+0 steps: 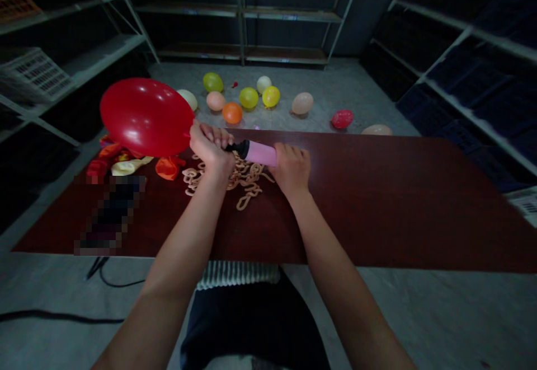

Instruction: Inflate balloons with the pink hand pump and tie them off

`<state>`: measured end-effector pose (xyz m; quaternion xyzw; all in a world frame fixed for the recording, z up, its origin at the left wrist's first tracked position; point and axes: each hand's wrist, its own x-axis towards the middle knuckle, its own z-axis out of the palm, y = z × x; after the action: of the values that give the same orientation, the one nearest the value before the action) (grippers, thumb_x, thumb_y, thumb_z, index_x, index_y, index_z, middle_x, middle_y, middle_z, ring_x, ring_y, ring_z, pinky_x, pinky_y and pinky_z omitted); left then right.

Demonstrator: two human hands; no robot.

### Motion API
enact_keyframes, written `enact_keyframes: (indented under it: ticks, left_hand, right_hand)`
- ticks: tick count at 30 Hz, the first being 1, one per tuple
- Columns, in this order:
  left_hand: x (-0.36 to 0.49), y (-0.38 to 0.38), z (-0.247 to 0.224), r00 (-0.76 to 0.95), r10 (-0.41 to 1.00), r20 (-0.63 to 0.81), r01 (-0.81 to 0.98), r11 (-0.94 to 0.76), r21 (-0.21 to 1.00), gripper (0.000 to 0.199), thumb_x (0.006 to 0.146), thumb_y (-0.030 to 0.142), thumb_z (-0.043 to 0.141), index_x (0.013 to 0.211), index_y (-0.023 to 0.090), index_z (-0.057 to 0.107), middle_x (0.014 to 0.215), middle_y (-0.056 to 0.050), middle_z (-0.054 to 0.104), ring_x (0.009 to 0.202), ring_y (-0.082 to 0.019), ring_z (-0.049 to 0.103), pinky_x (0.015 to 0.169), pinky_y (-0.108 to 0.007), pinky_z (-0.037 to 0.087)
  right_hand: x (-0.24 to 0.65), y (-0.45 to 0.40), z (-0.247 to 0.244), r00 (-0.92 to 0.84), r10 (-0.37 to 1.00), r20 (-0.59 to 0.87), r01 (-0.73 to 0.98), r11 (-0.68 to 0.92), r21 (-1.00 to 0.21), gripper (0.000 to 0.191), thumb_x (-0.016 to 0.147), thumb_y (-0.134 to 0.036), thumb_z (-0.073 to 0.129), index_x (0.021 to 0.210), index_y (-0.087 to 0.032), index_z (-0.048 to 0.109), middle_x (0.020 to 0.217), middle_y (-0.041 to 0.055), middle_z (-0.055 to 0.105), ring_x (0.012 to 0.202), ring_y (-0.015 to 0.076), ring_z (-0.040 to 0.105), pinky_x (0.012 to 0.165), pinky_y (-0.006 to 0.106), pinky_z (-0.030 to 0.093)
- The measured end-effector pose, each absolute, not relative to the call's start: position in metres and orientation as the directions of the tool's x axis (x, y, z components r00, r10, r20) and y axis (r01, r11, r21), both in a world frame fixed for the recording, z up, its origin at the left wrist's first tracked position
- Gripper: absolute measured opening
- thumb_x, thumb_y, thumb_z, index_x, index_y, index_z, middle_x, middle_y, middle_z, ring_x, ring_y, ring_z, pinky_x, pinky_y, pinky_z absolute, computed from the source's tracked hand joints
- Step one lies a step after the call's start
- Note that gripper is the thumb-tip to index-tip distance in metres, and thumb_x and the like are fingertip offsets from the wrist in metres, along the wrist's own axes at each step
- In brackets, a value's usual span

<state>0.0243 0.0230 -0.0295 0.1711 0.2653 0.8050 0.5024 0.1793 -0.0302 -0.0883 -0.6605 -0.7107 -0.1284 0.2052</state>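
Observation:
A large inflated red balloon [146, 117] points to the left above the table. My left hand [212, 145] is closed around its neck, where it meets the black nozzle end of a hand balloon pump [260, 153]. The pump's pink barrel is gripped by my right hand [292, 167], with fingers wrapped round its right end. Below and between my hands lies a tangled pile of thin beige loops [249, 182]. Deflated balloons in orange [168, 167], cream [128, 167] and red [98, 168] lie on the table at left, under the big balloon.
The dark red table [377, 202] spans the view. A pixelated dark flat object [111, 213] rests at its left. Several inflated balloons, among them an orange one [232, 113], lie on the floor [361, 90] beyond. Shelves [241, 51] stand behind and at both sides.

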Motion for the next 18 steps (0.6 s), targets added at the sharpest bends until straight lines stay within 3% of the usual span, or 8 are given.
enact_keyframes:
  ticks: [11,18]
  left_hand:
    - [0.003,0.033,-0.029,-0.487,0.870,-0.070,-0.772,-0.392,0.500,0.041,0.093,0.016,0.036,0.054,0.020,0.022,0.042,0.006,0.018,0.035,-0.010,0.018,0.041,-0.026,0.018]
    - [-0.024,0.037,-0.026,-0.519,0.855,-0.001,-0.727,-0.440,0.527,0.040,0.092,0.020,0.042,0.061,0.020,0.017,0.048,0.006,0.017,0.036,-0.009,0.018,0.044,-0.027,0.021]
  right_hand:
    - [0.222,-0.027,-0.094,0.111,0.869,0.482,0.994,-0.086,-0.074,0.033,0.081,-0.021,0.067,0.113,-0.019,0.062,0.105,0.0098,0.069,0.100,0.0262,0.058,0.091,0.039,0.034]
    - [0.234,-0.028,-0.082,0.132,0.824,0.551,0.991,-0.105,-0.079,0.031,0.082,-0.017,0.061,0.112,-0.018,0.062,0.104,0.0110,0.067,0.099,0.0273,0.055,0.092,0.041,0.037]
